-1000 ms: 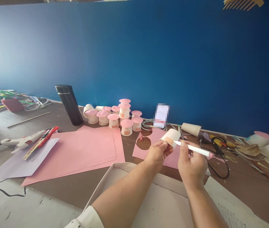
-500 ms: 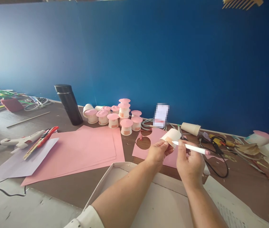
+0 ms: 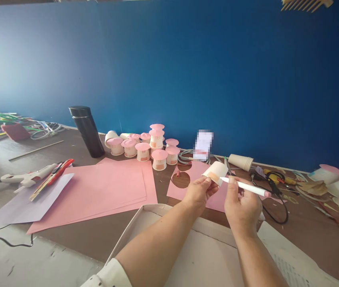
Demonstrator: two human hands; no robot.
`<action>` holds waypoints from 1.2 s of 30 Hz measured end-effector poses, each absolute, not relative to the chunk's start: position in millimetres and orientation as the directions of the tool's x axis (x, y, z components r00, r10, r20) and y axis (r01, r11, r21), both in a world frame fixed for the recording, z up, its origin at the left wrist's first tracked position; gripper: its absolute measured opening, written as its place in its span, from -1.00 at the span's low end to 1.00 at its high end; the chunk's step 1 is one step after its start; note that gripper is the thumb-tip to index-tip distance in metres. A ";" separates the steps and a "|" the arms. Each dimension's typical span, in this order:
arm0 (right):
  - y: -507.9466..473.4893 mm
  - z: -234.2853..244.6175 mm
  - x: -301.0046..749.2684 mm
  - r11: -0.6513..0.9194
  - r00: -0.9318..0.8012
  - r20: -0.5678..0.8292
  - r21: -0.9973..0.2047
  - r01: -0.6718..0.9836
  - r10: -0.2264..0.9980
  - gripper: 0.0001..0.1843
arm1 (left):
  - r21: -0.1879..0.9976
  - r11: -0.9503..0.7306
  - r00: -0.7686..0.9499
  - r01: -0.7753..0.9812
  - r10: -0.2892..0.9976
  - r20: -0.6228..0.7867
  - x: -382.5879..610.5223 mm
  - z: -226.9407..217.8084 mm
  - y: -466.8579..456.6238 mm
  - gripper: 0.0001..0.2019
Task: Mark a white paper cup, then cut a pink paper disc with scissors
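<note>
1. Over the bench (image 3: 97, 235), both hands reach forward and nearly meet.
2. Left hand (image 3: 196, 196): grip pinching the paper cup (image 3: 219, 168) at the rim end. Right hand (image 3: 243, 207): grip closed round the white pen (image 3: 247, 187), writing-style.
3. Paper cup, tilted between them: probably light, easily dented; pinch gently by the stiffer rim.
4. White pen: likely stiff, light; take it near the tip, right beside the orange patch (image 3: 213, 177).
</note>
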State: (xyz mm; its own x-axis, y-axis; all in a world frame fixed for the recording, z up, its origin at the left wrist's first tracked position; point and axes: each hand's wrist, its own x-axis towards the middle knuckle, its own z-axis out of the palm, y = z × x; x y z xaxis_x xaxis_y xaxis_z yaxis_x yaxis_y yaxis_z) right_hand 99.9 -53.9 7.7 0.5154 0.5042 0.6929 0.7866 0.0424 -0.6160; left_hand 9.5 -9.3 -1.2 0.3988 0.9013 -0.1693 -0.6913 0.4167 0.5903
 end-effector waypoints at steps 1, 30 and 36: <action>-53.7 7.7 99.9 0.040 0.516 0.691 -0.617 0.786 0.506 -0.50 | 0.590 0.417 0.403 -0.692 0.900 -0.163 9.5 -1.4 -9.4 -0.85; -52.5 4.3 101.0 0.045 0.481 0.713 -0.581 0.813 0.510 -0.50 | 0.593 0.409 0.406 -0.694 0.902 -0.147 9.7 -5.6 -8.0 -0.84; -52.7 3.5 101.0 0.062 0.482 0.721 -0.583 0.810 0.498 -0.53 | 0.546 0.444 0.389 -0.711 0.894 -0.220 9.2 -2.2 -7.4 -0.87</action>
